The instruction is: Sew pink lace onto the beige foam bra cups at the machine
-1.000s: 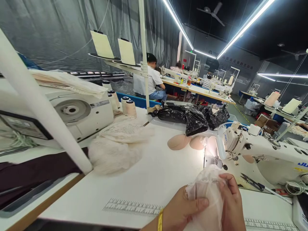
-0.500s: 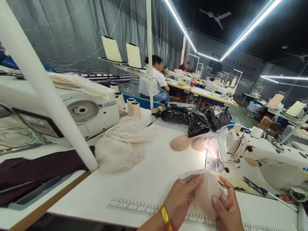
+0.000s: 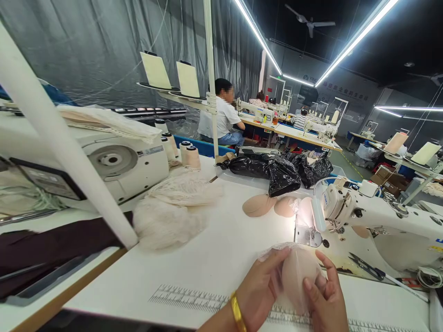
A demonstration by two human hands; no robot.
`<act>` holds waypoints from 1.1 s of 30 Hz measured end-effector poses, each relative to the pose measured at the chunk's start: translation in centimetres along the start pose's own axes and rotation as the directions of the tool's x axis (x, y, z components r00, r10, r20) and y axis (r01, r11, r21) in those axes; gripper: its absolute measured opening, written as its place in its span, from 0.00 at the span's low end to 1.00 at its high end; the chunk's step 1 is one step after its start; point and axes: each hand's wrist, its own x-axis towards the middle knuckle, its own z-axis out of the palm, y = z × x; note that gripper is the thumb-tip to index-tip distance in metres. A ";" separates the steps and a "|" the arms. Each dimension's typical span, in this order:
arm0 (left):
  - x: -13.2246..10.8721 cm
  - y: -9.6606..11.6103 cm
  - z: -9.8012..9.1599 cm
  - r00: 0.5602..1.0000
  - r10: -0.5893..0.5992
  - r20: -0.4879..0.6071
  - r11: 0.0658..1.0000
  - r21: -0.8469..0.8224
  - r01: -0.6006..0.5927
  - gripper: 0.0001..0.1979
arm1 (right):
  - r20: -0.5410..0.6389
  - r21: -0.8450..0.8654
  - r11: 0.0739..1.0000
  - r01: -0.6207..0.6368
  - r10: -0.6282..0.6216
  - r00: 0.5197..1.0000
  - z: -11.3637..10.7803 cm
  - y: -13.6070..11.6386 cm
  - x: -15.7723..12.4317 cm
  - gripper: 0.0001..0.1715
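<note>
Beige foam cup [image 3: 299, 276], draped in a sheer white lace layer [image 3: 273, 251], is held just above the near edge of a white worktable [image 3: 214, 258], low and right of centre in the head camera's view. The left hand [image 3: 258, 290], with a gold bangle [image 3: 237, 313] on its wrist, pinches the cup's left side, its fingers curled over the lace. The right hand [image 3: 325, 299] grips the cup's right side, thumb pressed on the front and forefinger raised along the rim. Both hands are closed on the cup, which stands upright with its rounded face toward the camera. A printed ruler strip [image 3: 190, 302] runs along the table below the hands. Just beyond the cup is the lit needle plate [image 3: 306, 235] of a white sewing machine [image 3: 377, 221], whose body stretches away to the right. Black scissors [image 3: 367, 267] lie on the machine bed to the right of the hands. Farther back on the table, two more beige cups [image 3: 258, 205] lie side by side, and behind them are crumpled black plastic bags [image 3: 280, 173]. To the left a pile of cream lace [image 3: 173, 207] rests near thread cones [image 3: 190, 157] and a second, larger white machine [image 3: 121, 161]. A slanted white pole [image 3: 65, 143] crosses the left foreground above dark fabric [image 3: 51, 249]. In the background a person in a white shirt [image 3: 221, 117] sits at another sewing table.
</note>
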 end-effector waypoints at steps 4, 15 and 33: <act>0.1 -0.3 0.4 0.999 -0.046 0.015 0.999 0.009 0.046 0.19 | -0.025 0.000 1.000 0.007 -0.007 1.000 0.4 -0.1 0.1 0.55; 0.9 2.9 0.0 0.965 -0.078 0.249 0.898 0.438 -0.040 0.20 | 0.242 -0.389 0.913 0.120 -0.024 0.970 -3.5 -1.3 -0.4 0.51; 10.2 3.5 -1.3 0.616 -0.553 0.562 -0.294 0.560 -0.775 0.09 | 0.851 -0.522 -0.085 0.849 -0.117 0.512 -4.8 -7.5 9.1 0.19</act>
